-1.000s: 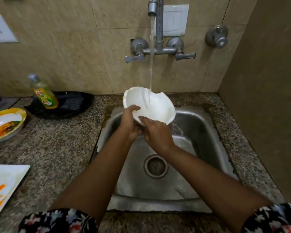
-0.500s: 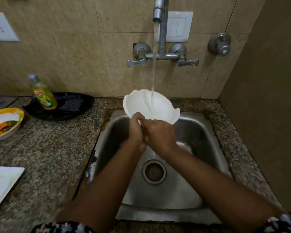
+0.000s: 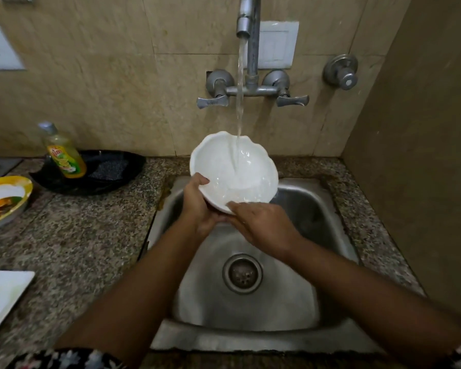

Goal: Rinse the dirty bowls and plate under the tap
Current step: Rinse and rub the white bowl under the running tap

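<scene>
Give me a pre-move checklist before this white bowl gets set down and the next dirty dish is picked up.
1. Water running: ok, the tap streams into the white bowl.
2. Grip: ok, the left hand and the right hand both hold the near rim.
3. Bowl inside free of residue: cannot tell, water covers it.
4. Bowl over the sink: ok, runoff would fall in the basin.
5. Next dishes within reach: ok, the yellow-rimmed bowl and the square plate, both orange-stained, sit on the left counter.
6. Drain clear: ok, no pooling visible.

Bare forearms, short dark sleeves (image 3: 64, 359) with white and pink floral print
</scene>
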